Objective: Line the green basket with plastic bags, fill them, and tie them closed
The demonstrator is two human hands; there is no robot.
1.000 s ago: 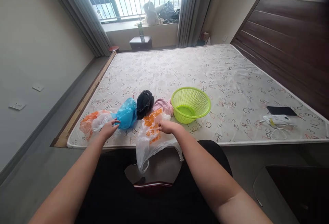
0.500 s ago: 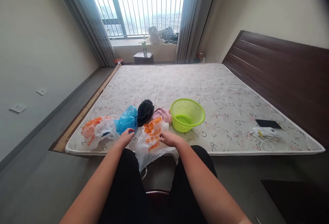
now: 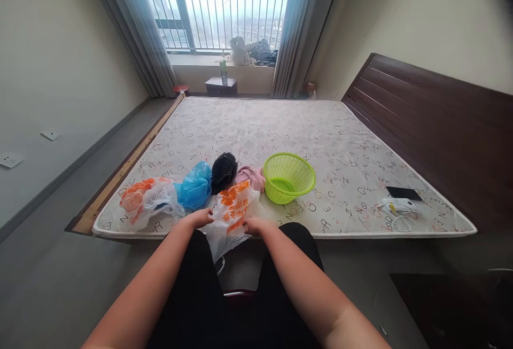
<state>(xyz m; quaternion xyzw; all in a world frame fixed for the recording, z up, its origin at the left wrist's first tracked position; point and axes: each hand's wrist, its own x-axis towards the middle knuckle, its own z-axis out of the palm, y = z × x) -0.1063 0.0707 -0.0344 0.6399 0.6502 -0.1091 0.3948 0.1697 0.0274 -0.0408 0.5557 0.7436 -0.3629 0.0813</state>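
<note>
A white plastic bag [image 3: 229, 220] with orange print lies at the mattress's front edge, its lower end hanging over my lap. My left hand [image 3: 199, 217] pinches its left side, fingers closed. On the other side my right hand [image 3: 257, 226] is closed on the bag too, its fingertips partly hidden. Just behind the bag are a pink cloth [image 3: 249, 177] and a black bundle [image 3: 224, 171] that looks wrapped in plastic. A blue plastic bag [image 3: 195, 185] sits beyond my left hand. To the right stands a lime-green plastic basket [image 3: 285, 199].
An orange-and-white plastic bag [image 3: 150, 199] lies at the left on the mattress [image 3: 256, 130]. On the right are a dark flat object [image 3: 403, 193] and a white power strip [image 3: 402, 206] with a cable. A wooden headboard [image 3: 433, 98] borders the right side.
My left hand has moved from beside the blue bag to the white bag's left side. The white bag's hanging end has drawn narrower. The view has shifted slightly.
</note>
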